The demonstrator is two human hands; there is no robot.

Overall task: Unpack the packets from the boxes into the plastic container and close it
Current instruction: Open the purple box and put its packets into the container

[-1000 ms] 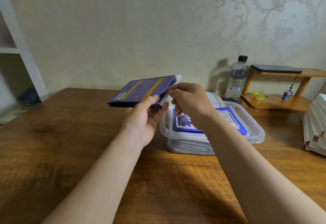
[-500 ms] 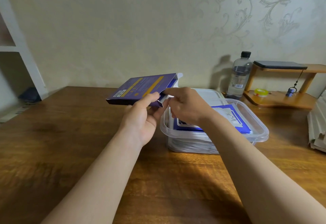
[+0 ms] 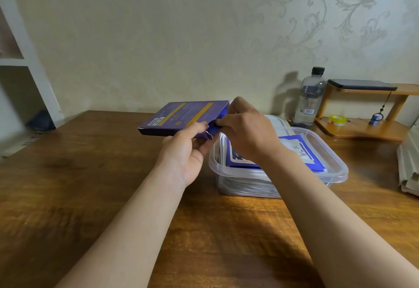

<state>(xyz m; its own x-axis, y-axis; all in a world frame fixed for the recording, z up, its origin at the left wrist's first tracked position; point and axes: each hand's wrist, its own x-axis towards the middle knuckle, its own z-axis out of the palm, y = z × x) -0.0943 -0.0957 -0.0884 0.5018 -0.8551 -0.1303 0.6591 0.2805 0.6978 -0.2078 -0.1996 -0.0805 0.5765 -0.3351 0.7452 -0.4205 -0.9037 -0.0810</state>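
purple box held open-end-right above the bench, beside the filled container

two bare forearms reach in from the near edge of the bench (image 3: 90, 174). the left hand (image 3: 186, 149) grips the box (image 3: 183, 115) at its near right corner, with the thumb on the top face and the fingers curled underneath. the right hand (image 3: 247, 133) meets it from the right, fingers curled and pinching at the box's open end. i cannot tell whether they hold only the loose flap or also something inside.

the box is held in the air, above the middle of the bench and just left of the plastic container (image 3: 335, 163). it lies flat, with its long axis running left to right and its open mouth pointing right, toward the right hand. it is thin and dark purple, with yellow stripes along the top face and a small barcode label near its left end. a creased flap hangs off the near right corner.

the plastic container sits on the bench right of centre. it is clear, rectangular and uncovered, and the right wrist partly hides it. packets (image 3: 301, 151) are stacked flat inside: the top one is blue and white, and pale edges of others show through the near wall. a translucent lid (image 3: 278, 121) lies just behind it.

further back, by the far right corner, a water bottle (image 3: 309, 99) stands upright beside a small wooden shelf (image 3: 362, 129). a yellow tape roll (image 3: 337, 120) lies on the shelf's lower board and a dark flat device (image 3: 360, 84) on its top. flattened cartons (image 3: 408, 165) are piled at the right edge.
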